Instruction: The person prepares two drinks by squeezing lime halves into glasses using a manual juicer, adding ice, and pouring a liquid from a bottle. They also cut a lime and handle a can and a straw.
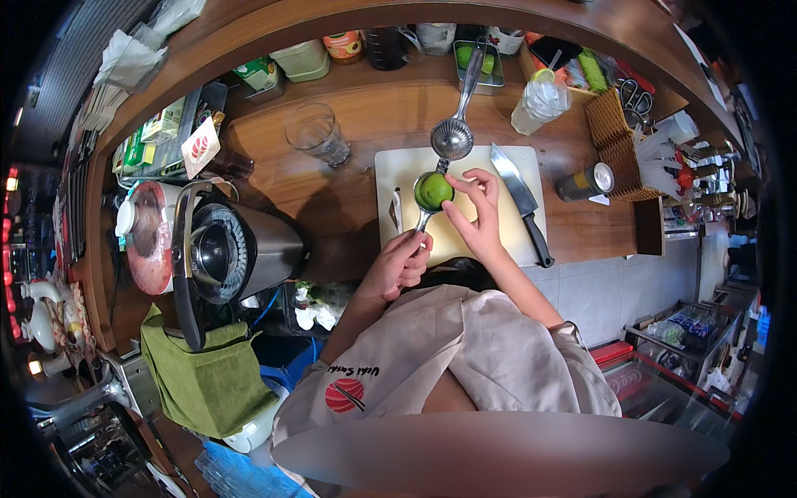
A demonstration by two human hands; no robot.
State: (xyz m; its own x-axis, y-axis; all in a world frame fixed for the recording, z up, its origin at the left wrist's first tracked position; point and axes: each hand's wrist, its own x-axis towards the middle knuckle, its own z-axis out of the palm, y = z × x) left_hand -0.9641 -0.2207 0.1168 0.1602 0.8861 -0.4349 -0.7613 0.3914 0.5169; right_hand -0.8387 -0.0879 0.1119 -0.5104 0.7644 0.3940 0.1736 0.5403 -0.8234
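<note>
My left hand [400,264] grips the lower handle of a metal citrus squeezer [452,138], which is swung open above a white cutting board [457,239]. Half of a lime or similar green citrus [434,190] sits in the squeezer's lower cup. The thumb and index finger of my right hand [476,215] touch the fruit's right side. The squeezer's upper handle points away from me, past the board's far edge. To the right of my right hand, a kitchen knife [515,187] with a black handle lies across the board, its tip pointing away.
An empty-looking glass [319,135] stands left of the board. Beyond the board are a metal tray [479,65] with green citrus and a plastic cup of ice [540,103]. A can [585,182] and wicker baskets [613,146] stand right; a large metal pitcher [261,243] stands left.
</note>
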